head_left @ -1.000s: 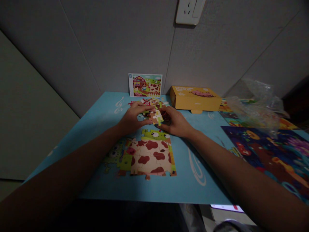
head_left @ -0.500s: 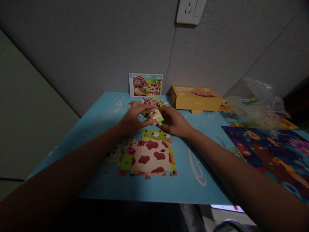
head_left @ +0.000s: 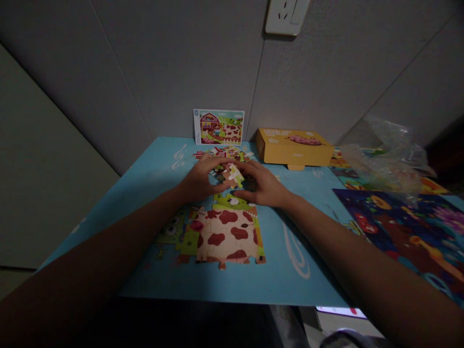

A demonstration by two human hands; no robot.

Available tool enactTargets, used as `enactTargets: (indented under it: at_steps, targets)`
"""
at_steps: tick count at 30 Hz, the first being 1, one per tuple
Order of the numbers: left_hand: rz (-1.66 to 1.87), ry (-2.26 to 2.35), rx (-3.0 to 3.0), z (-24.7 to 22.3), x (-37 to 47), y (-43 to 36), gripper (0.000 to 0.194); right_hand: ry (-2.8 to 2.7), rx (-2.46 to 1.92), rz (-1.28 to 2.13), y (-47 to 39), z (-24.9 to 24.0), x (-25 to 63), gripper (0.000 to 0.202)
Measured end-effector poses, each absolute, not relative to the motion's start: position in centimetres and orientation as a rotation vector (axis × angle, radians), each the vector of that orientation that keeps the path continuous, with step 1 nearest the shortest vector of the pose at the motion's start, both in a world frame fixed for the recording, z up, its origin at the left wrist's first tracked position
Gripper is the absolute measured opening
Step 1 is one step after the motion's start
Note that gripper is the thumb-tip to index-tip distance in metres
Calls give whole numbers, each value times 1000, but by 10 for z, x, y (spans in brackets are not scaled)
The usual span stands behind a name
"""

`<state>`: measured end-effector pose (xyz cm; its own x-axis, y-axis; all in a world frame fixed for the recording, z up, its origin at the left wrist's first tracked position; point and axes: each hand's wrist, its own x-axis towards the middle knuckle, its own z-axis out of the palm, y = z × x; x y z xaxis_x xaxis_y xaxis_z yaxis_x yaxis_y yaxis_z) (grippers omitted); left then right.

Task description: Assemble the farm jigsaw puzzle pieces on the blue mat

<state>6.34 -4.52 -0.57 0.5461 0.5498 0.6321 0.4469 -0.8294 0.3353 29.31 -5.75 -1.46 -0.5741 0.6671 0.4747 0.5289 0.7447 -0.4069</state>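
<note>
Above the blue table, my left hand (head_left: 201, 179) pinches a few joined puzzle pieces (head_left: 233, 176), brown, white and green. My right hand (head_left: 266, 184) is at their right side, its fingers bent around them; its thumb is spread lower down, and whether it grips them is unclear. Nearer to me lies a partly joined puzzle (head_left: 228, 234) showing a cow with red-brown spots and a green strip along its top. Loose pieces (head_left: 221, 152) are heaped behind my hands, partly hidden by them.
A farm picture card (head_left: 219, 127) leans on the wall beside a yellow box (head_left: 297, 147). To the right are a crumpled clear plastic bag (head_left: 391, 159) and a dark blue puzzle (head_left: 409, 232). A phone (head_left: 342, 311) shows below the table (head_left: 224, 287).
My right thumb has moved down and left, away from the held pieces. The pieces have shifted slightly left, still by my left fingers.
</note>
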Motion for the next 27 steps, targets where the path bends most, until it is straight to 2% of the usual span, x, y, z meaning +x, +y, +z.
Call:
enactTargets:
  at_steps: [6, 16, 19, 21, 23, 27]
  targets:
    - [1117, 826, 2634, -5, 64, -47, 52, -2295, -895, 288, -59, -13, 291, 63]
    - [1134, 858, 2553, -5, 62, -44, 56, -2257, -988, 224, -61, -10, 290, 52]
    - [1473, 1160, 2328, -12, 50, -25, 39, -2145, -1182, 111, -57, -13, 292, 50]
    - [1690, 1459, 1929, -18, 39, -5, 31, -2054, -1311, 41, -54, -16, 294, 51]
    - [1668, 1738, 1454, -25, 28, 15, 30, -1991, -1413, 14, -50, -20, 296, 52]
    - [1574, 1968, 1361, -31, 17, 40, 20, -1927, -1545, 24, -44, -25, 299, 57]
